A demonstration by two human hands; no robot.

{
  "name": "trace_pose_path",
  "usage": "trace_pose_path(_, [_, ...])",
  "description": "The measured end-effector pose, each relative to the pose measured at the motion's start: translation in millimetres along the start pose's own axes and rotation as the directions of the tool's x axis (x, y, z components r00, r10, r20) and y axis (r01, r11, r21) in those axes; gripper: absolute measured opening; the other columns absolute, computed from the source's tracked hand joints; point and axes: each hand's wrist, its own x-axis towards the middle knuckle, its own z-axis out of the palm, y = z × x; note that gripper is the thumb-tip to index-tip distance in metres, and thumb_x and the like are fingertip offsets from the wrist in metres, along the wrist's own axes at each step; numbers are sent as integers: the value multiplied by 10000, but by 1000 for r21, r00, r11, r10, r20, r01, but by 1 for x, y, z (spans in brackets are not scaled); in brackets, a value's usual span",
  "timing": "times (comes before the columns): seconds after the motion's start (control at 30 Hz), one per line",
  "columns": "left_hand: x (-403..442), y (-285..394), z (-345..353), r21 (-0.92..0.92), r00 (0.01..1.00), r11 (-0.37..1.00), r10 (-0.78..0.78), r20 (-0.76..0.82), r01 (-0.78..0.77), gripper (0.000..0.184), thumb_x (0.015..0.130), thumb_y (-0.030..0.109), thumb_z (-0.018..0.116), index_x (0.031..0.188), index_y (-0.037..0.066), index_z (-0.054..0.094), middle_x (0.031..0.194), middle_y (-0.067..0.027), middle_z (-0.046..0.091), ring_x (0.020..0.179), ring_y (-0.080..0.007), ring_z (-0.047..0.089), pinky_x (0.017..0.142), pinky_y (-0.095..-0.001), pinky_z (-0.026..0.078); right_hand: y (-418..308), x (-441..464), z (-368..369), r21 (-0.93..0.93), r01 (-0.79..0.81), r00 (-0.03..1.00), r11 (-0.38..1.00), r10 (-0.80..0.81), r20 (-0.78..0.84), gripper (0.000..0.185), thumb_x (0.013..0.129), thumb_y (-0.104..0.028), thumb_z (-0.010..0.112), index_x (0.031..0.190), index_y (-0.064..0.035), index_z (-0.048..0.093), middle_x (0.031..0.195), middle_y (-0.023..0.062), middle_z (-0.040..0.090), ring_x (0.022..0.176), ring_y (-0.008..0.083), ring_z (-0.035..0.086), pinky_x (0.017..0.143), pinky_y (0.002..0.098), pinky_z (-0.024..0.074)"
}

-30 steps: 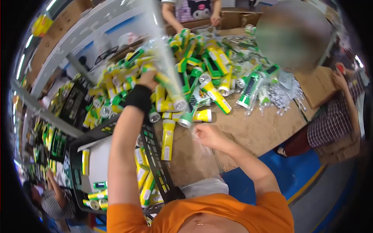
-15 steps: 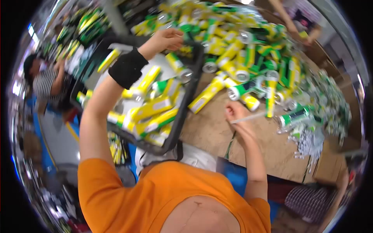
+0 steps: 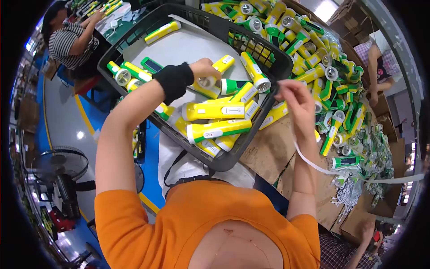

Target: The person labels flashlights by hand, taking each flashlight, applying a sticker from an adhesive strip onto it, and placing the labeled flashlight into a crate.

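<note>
My left hand [image 3: 205, 70], with a black wristband [image 3: 173, 81], is inside the black crate [image 3: 219, 165]. Its fingers close round a yellow flashlight [image 3: 223, 64] among several others. Beside it lie a green-and-yellow flashlight [image 3: 254, 71] and a yellow one [image 3: 212, 111] with a white switch panel. My right hand [image 3: 299, 99] is raised at the crate's right rim, fingers curled together. What they pinch, if anything, is not clear. A white strap [image 3: 309, 162] runs from beside this wrist off to the right; whether the hand holds it is hidden.
A large heap of flashlights [image 3: 309, 49] lies beyond the crate on a cardboard-covered table [image 3: 268, 148]. At the right are clear-wrapped pieces [image 3: 374, 150] and a bundle of white cords [image 3: 347, 193]. A person in a striped shirt [image 3: 71, 40] works at the left, near a fan [image 3: 62, 170].
My left hand has come down into the crate onto a flashlight. My right hand has risen from over the cardboard to the crate's right rim. The camera view has shifted.
</note>
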Motion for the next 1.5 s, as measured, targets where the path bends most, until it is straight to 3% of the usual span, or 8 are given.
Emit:
trace_pose_path(0.07, [-10,-10,-11,-619,976,779,199,88,-103,554,667,287,753,1054,-61,565,905,-135,635,801,-207,624,727,-293,485,7,11,23,48,-19,996,999,15,88,153,868,-33,559,1016,-10,587,867,24,582,768,93,549,733,227,445])
trace_pose_path(0.13, [-50,16,-24,-757,946,628,322,42,-180,520,712,137,724,1150,-40,506,855,-72,619,806,-148,612,715,-250,472,7,21,40,91,-62,993,994,52,108,152,862,-38,572,1009,-3,576,868,29,581,767,93,551,733,222,446])
trace_pose_path(0.4, [-102,32,-12,-400,803,709,420,-422,-581,724,718,209,719,1305,44,328,1014,-172,591,871,-249,623,742,-309,492,-7,51,86,99,-314,918,944,276,286,441,758,-50,704,1070,-48,392,813,72,634,701,135,624,657,232,487])
trace_pose_path(0.43, [-104,31,-11,-437,832,714,406,-377,-547,732,773,95,659,1372,42,241,1107,-137,538,953,-163,570,794,-267,468,-8,52,89,100,-324,920,941,289,265,436,759,-53,706,1067,-46,397,822,77,637,708,139,626,662,234,490])
trace_pose_path(0.63, [-99,27,-2,-466,779,625,526,-341,-626,825,777,43,610,1432,16,108,1273,-152,445,1141,-179,465,899,-279,419,1,57,91,70,-369,888,927,329,322,364,774,-61,691,1013,-61,416,848,92,644,725,144,633,658,237,495])
trace_pose_path(0.83, [-108,31,-11,-638,839,551,428,-336,-537,682,859,129,538,1429,39,174,1264,-127,463,1111,-182,504,904,-284,420,8,58,83,15,-411,869,911,387,308,263,790,-61,677,923,-81,451,844,77,629,715,128,614,642,215,469])
trace_pose_path(1.03, [-101,25,-4,-643,855,567,398,-334,-515,590,921,164,488,1424,48,200,1226,-122,490,1053,-164,544,898,-274,422,10,50,73,280,-403,908,871,343,240,255,782,-48,684,914,-77,468,833,54,583,730,126,581,662,208,460])
trace_pose_path(1.5, [-103,24,-4,-643,842,550,415,-344,-533,707,817,117,521,1414,-5,162,1234,-157,484,1105,-209,497,910,-298,405,18,59,77,288,-513,828,808,378,413,326,767,-48,702,958,-84,440,825,81,633,712,129,608,638,216,478])
